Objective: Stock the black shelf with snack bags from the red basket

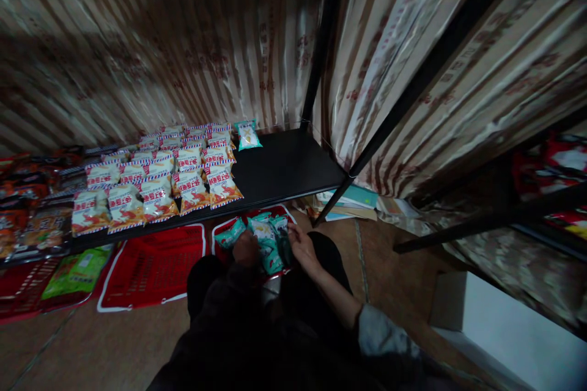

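Handling teal snack packets (270, 259), heaped in a red basket (280, 210) just in front of the knees and below the front edge of a black shelf (293, 165). Had the left hand (246, 248) low over the left part of the heap, with fingers out of sight; could not tell of any packet in its grip. Had the right hand (302, 247) at the heap's right edge, half curled, with fingertips by a packet; could not tell between holding and merely touching.

Counted a single teal packet (248, 135) on the shelf, toward the back, just beside rows of orange-and-white packets (224, 186). Judged those rows well laid out, but the teal kind as only started: one up there, many others down in the basket.

Noted orange-and-dark packets (44, 223) farther left, and below the shelf another red basket (158, 263), beside a third holding a green packet (77, 270). Saw a striped curtain (192, 43) behind and a pale box (513, 330) off right.
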Tool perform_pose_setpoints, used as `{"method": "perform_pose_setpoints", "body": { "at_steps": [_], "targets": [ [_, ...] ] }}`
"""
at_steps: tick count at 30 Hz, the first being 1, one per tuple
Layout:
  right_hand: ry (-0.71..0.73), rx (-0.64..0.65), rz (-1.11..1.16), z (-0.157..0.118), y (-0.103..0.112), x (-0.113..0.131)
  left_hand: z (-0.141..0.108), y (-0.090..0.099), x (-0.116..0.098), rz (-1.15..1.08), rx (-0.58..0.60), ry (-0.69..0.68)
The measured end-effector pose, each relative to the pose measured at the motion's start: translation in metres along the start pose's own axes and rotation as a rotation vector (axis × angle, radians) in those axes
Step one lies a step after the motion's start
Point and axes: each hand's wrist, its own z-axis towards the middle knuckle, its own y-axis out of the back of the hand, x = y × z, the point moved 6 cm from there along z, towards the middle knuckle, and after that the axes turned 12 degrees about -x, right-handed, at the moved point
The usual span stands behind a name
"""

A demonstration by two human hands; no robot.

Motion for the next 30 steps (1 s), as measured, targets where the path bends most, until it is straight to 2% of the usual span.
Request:
{"method": "perform_pose_setpoints", "body": {
  "at_steps": [2, 5, 9, 12, 15, 20, 26, 30],
  "targets": [
    [-0.096, 0.025, 0.103, 0.007, -0.003, 0.009, -0.005, 0.023, 0.0, -0.058, -0.022, -0.06],
    [-0.186, 0.198, 0.224, 0.004, -0.011, 0.03, -0.014, 0.057, -0.002, -0.152, -0.015, -0.124],
    [-0.231, 0.517, 0.348, -0.017, -0.014, 0.069, -0.023, 0.092, -0.02, -0.407, 0.089, -0.246],
    [-0.187, 0.594, 0.42, -0.026, -0.011, 0.099, -0.026, 0.11, -0.037, -0.464, 0.068, -0.352],
    [-0.209, 0.518, 0.492, -0.024, -0.009, 0.117, -0.026, 0.114, -0.05, -0.589, 0.099, -0.356],
    [-0.239, 0.25, 0.58, -0.014, 0.0, 0.129, -0.027, 0.106, -0.055, -0.971, 0.08, -0.088],
    [-0.203, 0.196, 0.579, -0.008, -0.001, 0.147, -0.029, 0.104, -0.059, -1.07, -0.024, 0.034],
    [-0.262, 0.147, 0.664, -0.01, -0.001, 0.149, -0.025, 0.102, -0.052, -1.159, -0.009, 0.099]
  ]
}}
